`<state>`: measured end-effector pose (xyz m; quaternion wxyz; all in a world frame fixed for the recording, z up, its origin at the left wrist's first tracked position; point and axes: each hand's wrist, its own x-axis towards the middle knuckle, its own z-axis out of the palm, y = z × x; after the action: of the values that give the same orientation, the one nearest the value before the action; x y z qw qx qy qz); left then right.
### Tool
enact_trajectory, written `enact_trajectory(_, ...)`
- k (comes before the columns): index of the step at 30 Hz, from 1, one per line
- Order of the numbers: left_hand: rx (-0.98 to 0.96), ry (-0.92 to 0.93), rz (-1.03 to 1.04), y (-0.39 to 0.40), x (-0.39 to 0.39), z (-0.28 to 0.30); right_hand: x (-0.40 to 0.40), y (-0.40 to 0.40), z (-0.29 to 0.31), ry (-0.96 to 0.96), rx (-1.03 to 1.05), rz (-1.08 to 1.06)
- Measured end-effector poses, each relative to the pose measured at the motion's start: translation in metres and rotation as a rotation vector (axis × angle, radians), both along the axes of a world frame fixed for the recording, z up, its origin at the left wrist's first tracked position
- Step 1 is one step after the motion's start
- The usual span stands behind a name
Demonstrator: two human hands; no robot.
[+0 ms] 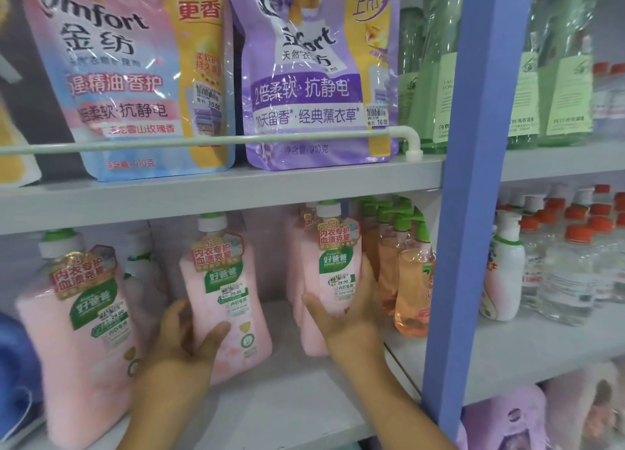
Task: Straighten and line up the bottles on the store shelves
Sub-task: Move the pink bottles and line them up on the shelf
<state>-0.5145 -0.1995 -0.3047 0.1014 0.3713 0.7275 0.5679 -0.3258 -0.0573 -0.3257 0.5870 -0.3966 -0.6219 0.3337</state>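
Observation:
Three pink detergent bottles with white caps stand on the lower grey shelf (287, 412). My left hand (189, 334) grips the lower left side of the middle pink bottle (223, 290), thumb across its front. My right hand (345, 311) holds the right pink bottle (334, 263), fingers wrapped round its right side and thumb on the front. That bottle stands further back than the middle one. The left pink bottle (81, 331) stands untouched nearer the shelf's front edge.
Orange pump bottles (411, 290) crowd just right of my right hand, against the blue upright post (463, 212). Pink and purple softener pouches (304, 77) sit on the shelf above behind a white rail. Clear bottles with orange caps (568, 267) fill the right bay.

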Motion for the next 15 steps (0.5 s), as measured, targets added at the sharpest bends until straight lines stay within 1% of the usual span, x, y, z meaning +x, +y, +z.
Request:
enact_trajectory(3, 0.021, -0.037, -0.084, -0.007, 0.017, 0.001, 0.001, -0.001, 0.001, -0.001, 0.009, 0.010)
enact_trajectory(8, 0.031, 0.008, -0.177, -0.020, 0.042, 0.005, 0.003, -0.001, -0.001, -0.027, 0.017, 0.005)
enact_trajectory(9, 0.050, 0.002, -0.175, -0.022, 0.046, 0.004, 0.004, -0.003, 0.001, -0.047, 0.038, -0.012)
enact_trajectory(11, 0.051, -0.004, -0.151, -0.024, 0.052, 0.002, 0.008, -0.015, 0.007, -0.082, 0.160, -0.080)
enact_trajectory(13, 0.046, 0.007, -0.137, -0.026, 0.056, 0.004, 0.014, -0.036, 0.016, -0.036, 0.299, -0.116)
enact_trajectory(14, 0.051, 0.023, -0.131, -0.029, 0.061, 0.008, 0.015, -0.050, 0.021, -0.009, 0.330, -0.088)
enact_trajectory(15, 0.067, 0.047, -0.130, -0.033, 0.064, 0.009, 0.015, -0.064, 0.026, 0.002, 0.307, -0.017)
